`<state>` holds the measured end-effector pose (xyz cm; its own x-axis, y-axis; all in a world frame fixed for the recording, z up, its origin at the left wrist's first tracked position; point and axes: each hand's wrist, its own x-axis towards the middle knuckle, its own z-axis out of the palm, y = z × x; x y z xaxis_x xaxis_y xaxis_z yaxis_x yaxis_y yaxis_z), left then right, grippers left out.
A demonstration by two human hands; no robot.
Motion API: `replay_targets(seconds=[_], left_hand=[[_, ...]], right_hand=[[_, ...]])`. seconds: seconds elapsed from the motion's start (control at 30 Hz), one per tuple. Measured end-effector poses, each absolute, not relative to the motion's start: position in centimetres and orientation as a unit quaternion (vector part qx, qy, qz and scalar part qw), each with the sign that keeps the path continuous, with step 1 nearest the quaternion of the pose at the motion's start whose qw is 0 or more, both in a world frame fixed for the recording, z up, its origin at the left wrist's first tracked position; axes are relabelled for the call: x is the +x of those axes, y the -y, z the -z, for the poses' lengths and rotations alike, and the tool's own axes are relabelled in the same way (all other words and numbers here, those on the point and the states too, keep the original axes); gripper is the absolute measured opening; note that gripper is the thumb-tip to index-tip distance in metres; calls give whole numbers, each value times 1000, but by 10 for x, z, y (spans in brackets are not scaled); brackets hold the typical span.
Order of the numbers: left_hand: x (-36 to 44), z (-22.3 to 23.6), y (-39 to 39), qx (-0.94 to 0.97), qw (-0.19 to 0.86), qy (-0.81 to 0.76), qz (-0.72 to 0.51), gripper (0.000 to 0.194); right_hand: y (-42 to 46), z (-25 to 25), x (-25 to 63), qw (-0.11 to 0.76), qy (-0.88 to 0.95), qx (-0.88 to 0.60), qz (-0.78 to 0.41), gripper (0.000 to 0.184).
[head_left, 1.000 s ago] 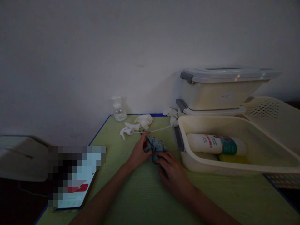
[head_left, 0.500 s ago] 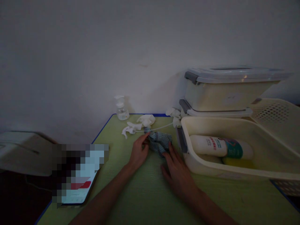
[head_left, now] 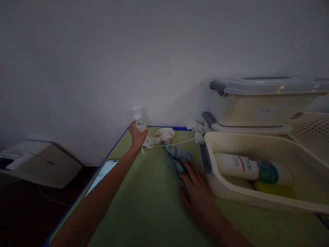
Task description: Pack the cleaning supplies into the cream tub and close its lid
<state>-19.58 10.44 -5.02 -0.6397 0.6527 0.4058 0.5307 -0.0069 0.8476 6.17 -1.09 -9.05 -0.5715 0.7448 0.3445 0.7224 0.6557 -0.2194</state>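
My left hand (head_left: 138, 135) reaches to the far left corner of the table, its thumb and fingers wrapped around the sides of a small clear pump bottle (head_left: 140, 125) with a white pump head. The bottle stands upright near the wall. My right hand (head_left: 196, 187) lies open on the table, fingers stretched out, fingertips touching the right edge of a crumpled blue-grey checked cloth (head_left: 177, 157). Just behind the cloth are crumpled white tissue (head_left: 166, 133) and a white spray trigger head (head_left: 147, 142), partly behind my left hand, with a thin white tube (head_left: 177, 142).
A cream bin (head_left: 246, 195) holding a white-and-green bottle (head_left: 246, 168) stands right of my right hand. Behind it are stacked lidded boxes (head_left: 257, 106) and a perforated basket (head_left: 311, 125). A phone (head_left: 102, 173) lies at the left edge, partly under my left forearm.
My left hand has let go of the cloth and moved away and left to the pump bottle. My right hand stays at the cloth. The view has shifted slightly left.
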Motion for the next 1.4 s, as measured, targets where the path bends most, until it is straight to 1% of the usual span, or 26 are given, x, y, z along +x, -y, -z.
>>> replay_targets(seconds=[0.1,0.2,0.23,0.3,0.37,0.43,0.6,0.77,0.87,1.0,1.1,1.17,1.27,1.4], left_hand=[[-207,51,-104,457,61,-710,-533,45],[-208,60,-83,546,94,-691,-464,31],[-208,64,-75,575,102,-683,-439,31],[-208,73,-61,614,109,-673,-397,36],[-208,80,-53,633,109,-673,-366,43],[-209,85,-50,640,107,-680,-342,44],[-204,85,-49,633,106,-700,-313,31],[-204,78,-39,602,143,-708,-340,23],[-207,69,-34,573,199,-695,-386,25],[-201,52,-28,551,331,-618,-453,28],[-188,40,-21,546,435,-535,-475,39],[-179,34,-16,546,497,-487,-467,47],[-169,29,-8,551,574,-430,-428,55],[-167,27,-1,571,650,-374,-334,61]], right_hand=[[11,90,62,209,887,-412,-22,31],[13,90,62,210,891,-401,-18,32],[14,90,62,210,894,-396,-19,33],[15,90,61,212,898,-384,-26,34],[17,90,60,218,900,-376,-35,35],[17,90,60,222,900,-373,-43,35],[16,90,61,222,902,-368,-44,32],[16,88,60,217,904,-366,-32,31],[16,86,58,215,905,-367,-30,30],[16,86,58,222,903,-366,-34,30],[15,89,59,237,900,-363,-37,29],[15,89,59,254,899,-355,-43,29],[16,86,60,290,896,-327,-78,32],[21,78,61,357,877,-284,-154,45]])
